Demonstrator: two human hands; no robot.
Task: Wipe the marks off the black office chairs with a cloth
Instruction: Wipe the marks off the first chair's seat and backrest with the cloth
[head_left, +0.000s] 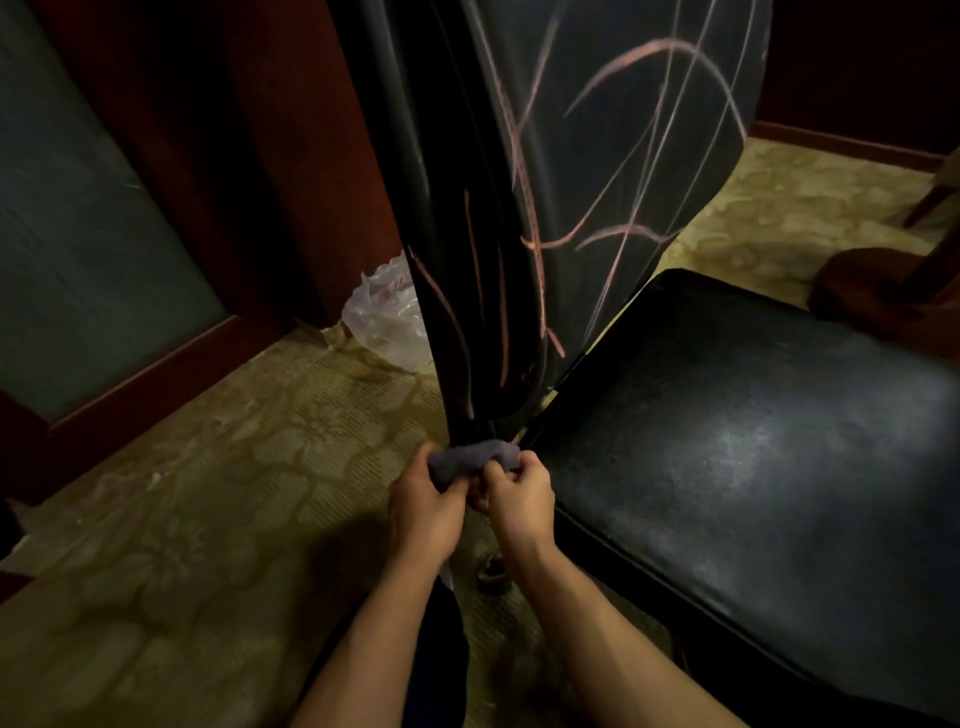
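Chair backrest (561, 171): centre, far, upright. Seat (753, 467): right of backrest base, near-right. Cloth (475, 460): at backrest's bottom edge, btwn left hand (423, 506) & right hand (519, 499). Plastic bag (387, 317): on carpet (218, 493), behind backrest, left. Door (93, 234): far left.

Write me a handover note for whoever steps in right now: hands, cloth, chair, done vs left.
Left hand and right hand both grip the bunched grey cloth, held at the bottom edge of the chair backrest.
Seat lies to the right; no pink lines visible on it.
Done: nothing evident; pink marks cover the backrest top to bottom.
Left: wipe the whole backrest.
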